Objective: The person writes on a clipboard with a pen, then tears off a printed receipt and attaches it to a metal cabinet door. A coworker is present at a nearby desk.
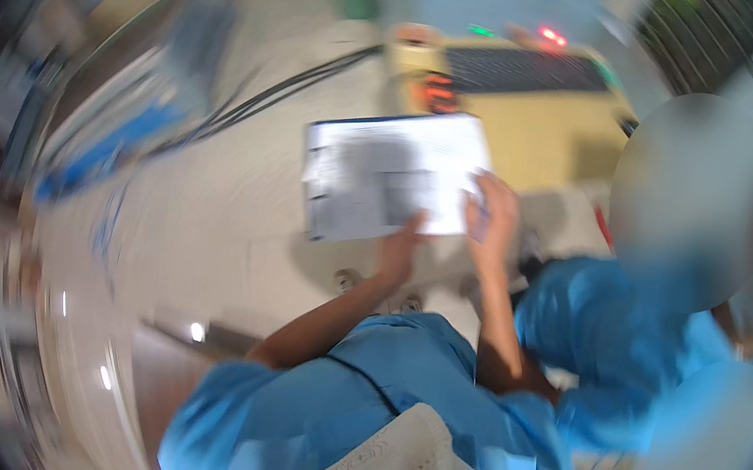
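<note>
Centrally in the frame, a dark-edged, white-papered rectangular board [449, 154] is best kept level: left hand [402, 243] clamped on its lower edge, right hand [495, 215] at its right, grip too blurred to tell.

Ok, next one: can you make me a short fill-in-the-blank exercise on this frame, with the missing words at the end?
1. The left hand is at the ______ edge of the white sheets, the edge nearest the wearer.
2. The right hand is at their ______ side.
3. Beyond the sheets, the table has a top coloured ______.
4. Among the coloured lights near the table's far edge, the leftmost light glows ______.

Missing words: lower; right; yellow; green.
</note>
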A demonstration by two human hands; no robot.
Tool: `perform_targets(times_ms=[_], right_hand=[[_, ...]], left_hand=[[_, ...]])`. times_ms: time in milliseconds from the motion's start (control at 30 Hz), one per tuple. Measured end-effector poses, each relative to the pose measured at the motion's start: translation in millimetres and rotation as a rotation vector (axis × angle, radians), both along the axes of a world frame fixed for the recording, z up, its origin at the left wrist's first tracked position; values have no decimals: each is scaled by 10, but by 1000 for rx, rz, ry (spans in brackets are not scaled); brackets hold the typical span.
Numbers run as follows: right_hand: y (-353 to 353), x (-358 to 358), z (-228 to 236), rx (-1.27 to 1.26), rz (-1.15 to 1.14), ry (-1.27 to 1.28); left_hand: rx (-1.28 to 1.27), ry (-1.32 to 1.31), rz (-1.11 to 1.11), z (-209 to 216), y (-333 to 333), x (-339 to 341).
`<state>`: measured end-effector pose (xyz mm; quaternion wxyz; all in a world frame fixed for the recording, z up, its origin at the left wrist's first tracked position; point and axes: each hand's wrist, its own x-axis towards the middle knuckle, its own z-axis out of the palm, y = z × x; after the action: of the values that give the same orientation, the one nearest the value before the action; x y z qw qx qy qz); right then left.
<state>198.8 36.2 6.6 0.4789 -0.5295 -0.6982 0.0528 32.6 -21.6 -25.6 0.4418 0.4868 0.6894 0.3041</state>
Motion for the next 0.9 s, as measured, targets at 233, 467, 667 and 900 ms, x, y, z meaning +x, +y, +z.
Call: perform_targets(times_ms=[233, 467, 667, 900], right_hand=[[-511, -139, 182, -56, 1, -44], [-552, -186, 174, -60, -5, -32], [-211, -81, 27, -132, -14, 118], [393, 80, 122, 5, 51, 133]], left_hand=[[202, -1064, 373, 193, -407, 45], [257, -1072, 355, 337, -446, -46], [-137, -427, 185, 124, -192, -106], [212, -957, 338, 328, 415, 184]])
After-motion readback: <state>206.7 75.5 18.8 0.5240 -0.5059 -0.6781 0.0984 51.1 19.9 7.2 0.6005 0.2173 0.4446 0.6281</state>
